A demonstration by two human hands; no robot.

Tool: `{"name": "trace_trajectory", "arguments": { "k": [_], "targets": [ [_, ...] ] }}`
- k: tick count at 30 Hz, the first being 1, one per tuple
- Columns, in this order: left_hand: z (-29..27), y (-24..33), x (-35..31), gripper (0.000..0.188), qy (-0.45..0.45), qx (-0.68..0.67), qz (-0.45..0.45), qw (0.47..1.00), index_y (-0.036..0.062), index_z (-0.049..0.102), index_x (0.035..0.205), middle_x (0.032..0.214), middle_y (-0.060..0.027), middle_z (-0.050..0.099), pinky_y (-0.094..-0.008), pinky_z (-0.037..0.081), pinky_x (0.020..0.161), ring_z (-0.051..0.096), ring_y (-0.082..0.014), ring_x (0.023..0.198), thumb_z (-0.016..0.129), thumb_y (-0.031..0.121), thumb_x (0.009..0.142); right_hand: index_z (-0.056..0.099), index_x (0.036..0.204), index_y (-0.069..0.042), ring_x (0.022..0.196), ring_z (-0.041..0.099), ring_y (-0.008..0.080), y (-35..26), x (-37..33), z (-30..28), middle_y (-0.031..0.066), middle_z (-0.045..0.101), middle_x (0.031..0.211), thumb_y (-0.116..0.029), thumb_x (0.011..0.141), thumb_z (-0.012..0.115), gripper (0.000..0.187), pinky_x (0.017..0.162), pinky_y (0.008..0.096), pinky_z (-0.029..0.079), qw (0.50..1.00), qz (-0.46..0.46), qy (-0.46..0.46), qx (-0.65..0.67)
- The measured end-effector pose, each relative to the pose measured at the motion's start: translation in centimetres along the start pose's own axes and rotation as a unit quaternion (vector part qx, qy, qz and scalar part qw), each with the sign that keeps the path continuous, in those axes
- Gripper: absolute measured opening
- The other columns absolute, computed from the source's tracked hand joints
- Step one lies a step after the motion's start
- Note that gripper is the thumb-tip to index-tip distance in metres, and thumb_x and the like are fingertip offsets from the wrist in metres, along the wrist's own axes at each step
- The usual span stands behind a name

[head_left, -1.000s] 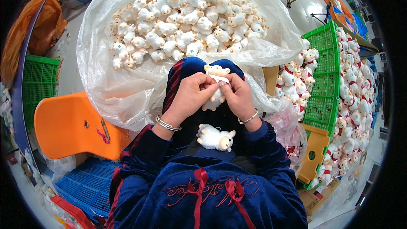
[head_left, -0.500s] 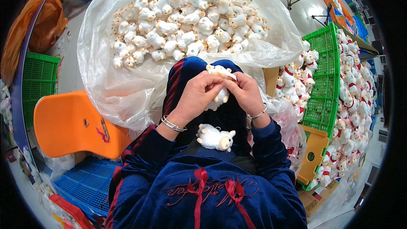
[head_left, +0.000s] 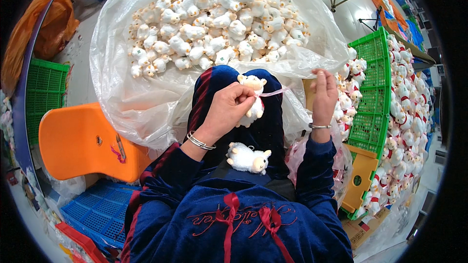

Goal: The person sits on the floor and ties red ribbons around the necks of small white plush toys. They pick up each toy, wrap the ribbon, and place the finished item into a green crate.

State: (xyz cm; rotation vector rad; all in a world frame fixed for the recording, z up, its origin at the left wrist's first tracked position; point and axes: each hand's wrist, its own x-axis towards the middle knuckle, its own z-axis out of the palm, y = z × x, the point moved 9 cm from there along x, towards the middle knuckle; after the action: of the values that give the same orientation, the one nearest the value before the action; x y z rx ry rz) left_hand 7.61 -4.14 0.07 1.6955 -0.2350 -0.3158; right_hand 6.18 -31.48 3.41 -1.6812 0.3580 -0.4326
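My left hand [head_left: 228,108] pinches a small white plush sheep [head_left: 254,111] upright above my knees, its fingers at the neck. A narrow pale pink ribbon [head_left: 274,92] runs from the neck toward the right. My right hand [head_left: 325,98] is raised off to the right, apart from the sheep. Its fingers are bent up close together; whatever they hold is too small to make out. A second white plush sheep [head_left: 247,158] lies on its side in my lap, with a thin loop on its back.
Ahead, a large clear plastic sheet [head_left: 114,53] holds a heap of plush sheep [head_left: 209,24]. An orange chair [head_left: 73,141] bearing a small tool is at the left, above a blue crate [head_left: 100,214]. At the right, a green crate [head_left: 373,92] stands between plush sheep with red neck ribbons [head_left: 402,136].
My right hand has left the sheep's neck and swung out to the right. The ribbon now stretches rightward from the neck. My left hand has kept its hold.
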Motion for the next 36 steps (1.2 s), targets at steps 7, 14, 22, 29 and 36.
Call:
{"name": "trace_trajectory", "arguments": {
  "k": [7, 14, 22, 29, 36],
  "targets": [
    [-0.1, -0.3, 0.0, 0.01, 0.003, 0.002, 0.002, 1.0, -0.0008, 0.073, 0.097, 0.081, 0.0023, 0.057, -0.0213, 0.042, 0.063, 0.051, -0.0042, 0.069, 0.073, 0.008, 0.093, 0.072, 0.099, -0.001, 0.072, 0.054, 0.0051, -0.7, -1.5, 2.5, -0.0005, 0.066, 0.085, -0.024, 0.107, 0.058, 0.028, 0.068, 0.0225, 0.044, 0.98, 0.003, -0.177, -0.096],
    [-0.1, 0.1, 0.0, 0.012, 0.011, 0.01, 0.012, 1.0, -0.0028, 0.072, 0.096, 0.081, -0.0023, 0.061, -0.025, 0.046, 0.063, 0.055, -0.0077, 0.068, 0.073, 0.008, 0.091, 0.064, 0.12, 0.003, 0.057, 0.053, 0.0068, 5.0, -7.2, 8.3, 0.0043, 0.065, 0.082, -0.023, 0.104, 0.063, 0.031, 0.048, 0.0221, 0.038, 0.917, 0.287, -0.261, 0.093],
    [0.1, 0.2, 0.1, 0.011, -0.003, 0.009, 0.007, 1.0, -0.0019, 0.073, 0.099, 0.08, 0.0017, 0.055, -0.0217, 0.042, 0.063, 0.049, -0.0046, 0.069, 0.073, 0.007, 0.092, 0.063, 0.106, -0.002, 0.073, 0.052, 0.0047, 1.5, -5.4, 6.3, -0.0015, 0.057, 0.085, -0.01, 0.098, 0.068, 0.013, 0.067, 0.0203, 0.044, 0.999, -0.009, -0.039, 0.026],
    [0.2, 0.5, 0.1, 0.011, -0.012, 0.02, 0.014, 1.0, -0.0017, 0.072, 0.098, 0.081, 0.0011, 0.056, -0.0226, 0.044, 0.064, 0.05, -0.0054, 0.069, 0.073, 0.008, 0.093, 0.067, 0.109, -0.001, 0.084, 0.063, 0.0221, -3.6, -6.3, 10.7, 0.0109, 0.064, 0.094, -0.004, 0.089, 0.07, 0.02, 0.075, 0.0324, 0.051, 0.928, -0.142, -0.302, -0.163],
    [0.3, 0.3, 0.2, 0.014, -0.022, 0.035, 0.005, 0.999, -0.001, 0.072, 0.101, 0.082, 0.0007, 0.059, -0.0224, 0.046, 0.066, 0.051, -0.0052, 0.071, 0.074, 0.011, 0.094, 0.07, 0.107, -0.002, 0.082, 0.066, 0.0212, -2.1, -6.2, 10.6, 0.0104, 0.067, 0.092, -0.006, 0.091, 0.072, 0.016, 0.072, 0.0314, 0.051, 0.942, -0.077, -0.29, -0.151]
  ]
}}
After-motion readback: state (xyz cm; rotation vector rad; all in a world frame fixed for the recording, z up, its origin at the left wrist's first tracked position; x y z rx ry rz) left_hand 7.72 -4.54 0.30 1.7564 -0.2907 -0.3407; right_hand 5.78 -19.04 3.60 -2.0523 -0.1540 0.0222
